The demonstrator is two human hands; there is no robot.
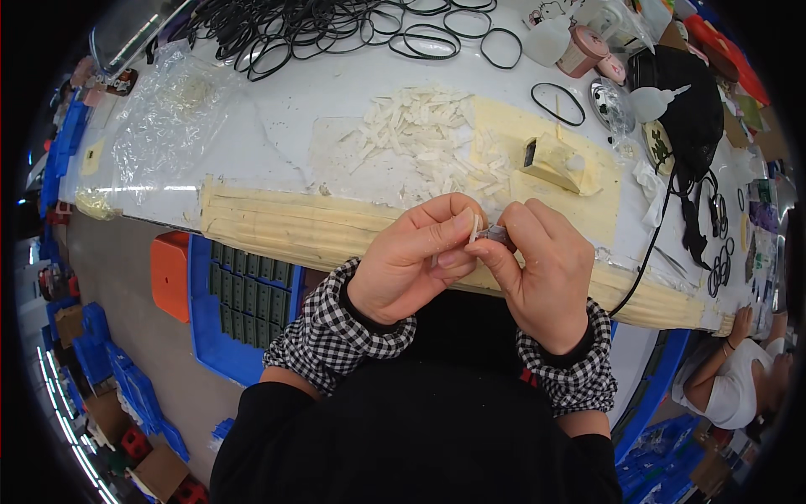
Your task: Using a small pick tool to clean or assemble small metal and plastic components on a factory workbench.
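Note:
Above the table's near edge my two hands meet. My left hand [424, 244] is closed, pinching a small whitish strip [475, 225] between thumb and forefinger. Close against that strip, my right hand [544, 260] is closed on a small grey metallic-looking piece [497, 234]; its exact kind is hidden by the fingers. Beyond the hands, a loose pile of short white strips [420, 134] is spread over the tabletop. To its right stands a block wrapped in cream tape [556, 164], with a dark slot at its left end.
Many black rubber loops [311, 25] cover the far side. Crumpled clear plastic [172, 118] lies left; bottles [547, 40] and a pink tub [582, 52] stand far right. A black cable [653, 239] crosses the padded edge [294, 227]. A blue crate [222, 336] sits below; another person [730, 382] is at right.

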